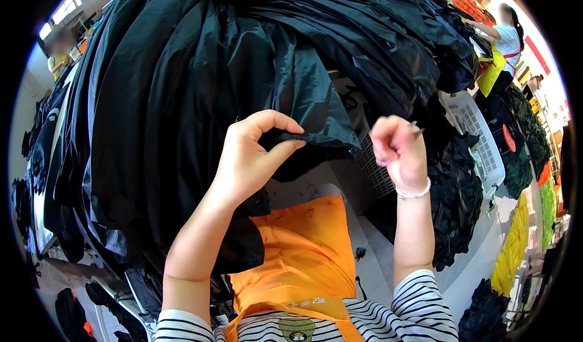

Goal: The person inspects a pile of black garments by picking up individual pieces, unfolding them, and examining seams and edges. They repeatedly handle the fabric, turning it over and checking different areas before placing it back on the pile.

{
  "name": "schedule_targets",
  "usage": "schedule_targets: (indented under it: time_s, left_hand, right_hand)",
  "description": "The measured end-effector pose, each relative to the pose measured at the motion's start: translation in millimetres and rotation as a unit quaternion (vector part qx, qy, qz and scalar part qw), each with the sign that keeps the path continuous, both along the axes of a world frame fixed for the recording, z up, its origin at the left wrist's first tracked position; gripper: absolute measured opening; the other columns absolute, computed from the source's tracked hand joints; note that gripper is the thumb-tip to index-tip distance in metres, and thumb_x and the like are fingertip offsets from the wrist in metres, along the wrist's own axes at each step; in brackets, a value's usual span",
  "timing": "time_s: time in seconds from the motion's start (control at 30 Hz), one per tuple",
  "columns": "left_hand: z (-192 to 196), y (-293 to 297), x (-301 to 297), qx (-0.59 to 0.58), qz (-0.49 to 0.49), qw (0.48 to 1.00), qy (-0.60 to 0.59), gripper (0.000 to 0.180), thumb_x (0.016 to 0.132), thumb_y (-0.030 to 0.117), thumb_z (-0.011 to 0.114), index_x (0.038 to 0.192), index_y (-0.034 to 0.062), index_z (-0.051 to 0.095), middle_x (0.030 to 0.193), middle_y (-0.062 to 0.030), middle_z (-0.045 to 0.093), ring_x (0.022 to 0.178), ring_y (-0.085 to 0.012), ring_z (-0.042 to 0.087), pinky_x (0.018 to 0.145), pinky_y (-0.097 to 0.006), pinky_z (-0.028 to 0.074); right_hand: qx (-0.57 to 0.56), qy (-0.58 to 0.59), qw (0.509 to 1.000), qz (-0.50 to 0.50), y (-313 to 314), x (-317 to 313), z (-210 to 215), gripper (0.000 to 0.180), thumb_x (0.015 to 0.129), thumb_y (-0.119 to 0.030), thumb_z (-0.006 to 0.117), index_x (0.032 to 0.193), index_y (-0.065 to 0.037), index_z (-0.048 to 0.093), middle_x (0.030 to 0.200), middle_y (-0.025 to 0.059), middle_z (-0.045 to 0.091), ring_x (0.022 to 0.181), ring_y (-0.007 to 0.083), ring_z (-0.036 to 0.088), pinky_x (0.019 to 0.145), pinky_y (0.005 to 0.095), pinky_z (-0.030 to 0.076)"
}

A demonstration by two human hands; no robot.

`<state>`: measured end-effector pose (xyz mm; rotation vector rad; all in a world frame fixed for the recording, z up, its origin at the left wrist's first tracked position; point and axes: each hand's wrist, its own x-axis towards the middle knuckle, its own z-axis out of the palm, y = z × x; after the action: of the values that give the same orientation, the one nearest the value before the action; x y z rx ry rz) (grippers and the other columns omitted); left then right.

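A great heap of black fabric (200, 68) filled the far and left part of the scene, smooth and faintly glossy, falling in long folds and creases and hiding whatever carried it. Smaller black heaps (461, 208) lay crumpled to the right, beside a strip of yellow-green cloth (516, 245) at the near right. One white plastic basket (480, 138) with a fine lattice wall stood to the right, half buried in the dark cloth, and a darker grid (375, 169) showed just behind the right hand. Near the body hung an orange apron (303, 251), matte and flecked with short thread ends, over a black-and-white striped top (425, 308). Two other people (501, 44) worked far off, one at the far right in a yellow apron, one blurred at the far left. The left hand (249, 160) pinched a folded edge of the black fabric (291, 137) between thumb and forefinger, its grip closed on the cloth at the centre of the scene. The right hand (398, 147), with one white bead bracelet (414, 193) at the wrist, was clenched in a fist around a thin pale tool (415, 124), only its tip showing; what kind of tool could not be told.
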<state>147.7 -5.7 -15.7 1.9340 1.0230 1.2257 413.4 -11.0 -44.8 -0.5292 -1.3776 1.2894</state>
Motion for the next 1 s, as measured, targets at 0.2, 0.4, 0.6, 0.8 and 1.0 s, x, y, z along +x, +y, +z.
schedule_targets:
  time_s: [0.2,0.4,0.6,0.8,1.0]
  left_hand:
    - [-6.8,-2.7,-11.2,0.086,-0.038,0.994,0.049,0.02,0.067,-0.011,0.068,0.08,0.0027,0.062,0.079,-0.0054,0.061,0.078,-0.0172,0.061,0.073,-0.026,0.046]
    - [31.3,-14.0,-11.9,0.028,-0.172,0.957,0.23,0.035,0.069,0.02,0.082,0.095,0.0033,0.065,0.088,-0.0087,0.063,0.086,-0.0253,0.06,0.079,-0.032,0.046]
    - [50.8,43.0,-2.7,0.025,-0.105,0.966,0.235,0.022,0.088,0.02,0.063,0.099,0.0009,0.067,0.094,-0.0138,0.067,0.096,-0.0285,0.062,0.09,-0.037,0.046]
    - [-50.0,61.3,-50.5,0.332,-0.026,0.661,0.672,0.029,0.081,0.032,0.07,0.067,0.007,0.07,0.071,-0.0032,0.066,0.085,-0.0178,0.062,0.115,-0.04,0.026]
    - [-62.3,56.9,-23.8,0.273,-0.027,0.81,0.518,0.033,0.081,0.041,0.071,0.091,0.01,0.07,0.083,-0.0048,0.069,0.09,-0.0199,0.063,0.105,-0.041,0.033]
  right_hand:
    - [0.033,-0.251,0.959,-0.128,-3.8,-13.5,-11.6,0.083,0.072,-0.021,0.086,0.139,0.001,0.042,0.117,0.006,0.06,0.07,0.0021,0.041,0.064,0.0165,0.036]
    - [0.108,-0.276,0.935,-0.193,8.5,-69.2,-59.6,0.062,0.078,0.001,0.068,0.136,0.004,0.046,0.121,0.0239,0.061,0.111,0.0271,0.063,0.091,0.0315,0.05]
    - [0.171,-0.143,0.974,-0.041,-15.7,-205.4,-84.7,0.053,0.083,-0.008,0.066,0.133,0.0,0.05,0.104,0.0261,0.063,0.084,0.0443,0.062,0.079,0.0421,0.051]
    - [0.23,-0.14,0.892,-0.363,23.2,-79.1,-64.0,0.027,0.08,-0.004,0.073,0.103,-0.003,0.059,0.094,0.0073,0.064,0.077,0.0127,0.063,0.065,0.0242,0.051]
    - [-0.03,-0.024,0.823,-0.567,63.6,39.7,-83.6,0.054,0.082,-0.003,0.07,0.131,0.0,0.049,0.101,0.0048,0.06,0.075,0.0084,0.054,0.074,0.0235,0.047]
